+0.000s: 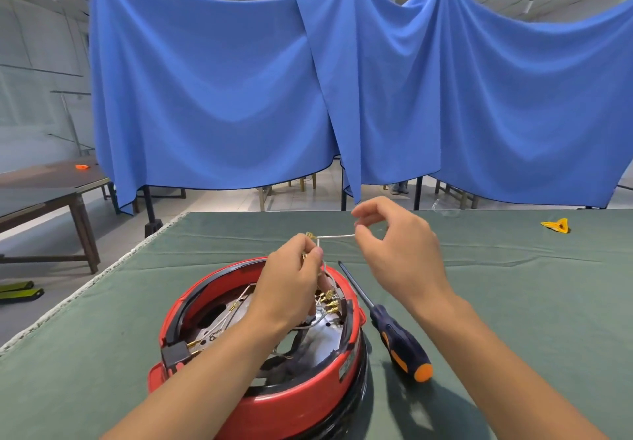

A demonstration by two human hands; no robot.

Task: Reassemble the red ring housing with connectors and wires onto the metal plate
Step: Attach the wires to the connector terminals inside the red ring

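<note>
In the head view, the red ring housing (260,347) is seen on the green cloth-covered table (513,302), near the front edge; its lowest part is cut off by the frame. Inside it, the metal plate (322,340) is largely hidden by the left forearm, and only shiny patches can be made out. Brass connectors (329,299) are seen at the right inner wall. A white wire (337,236) is stretched level above the housing. One end is pinched by the left hand (291,282), curled at a brass terminal; the other is pinched between thumb and forefinger of the right hand (397,244). A screwdriver (387,323) lies just right of the housing, apart from it.
</note>
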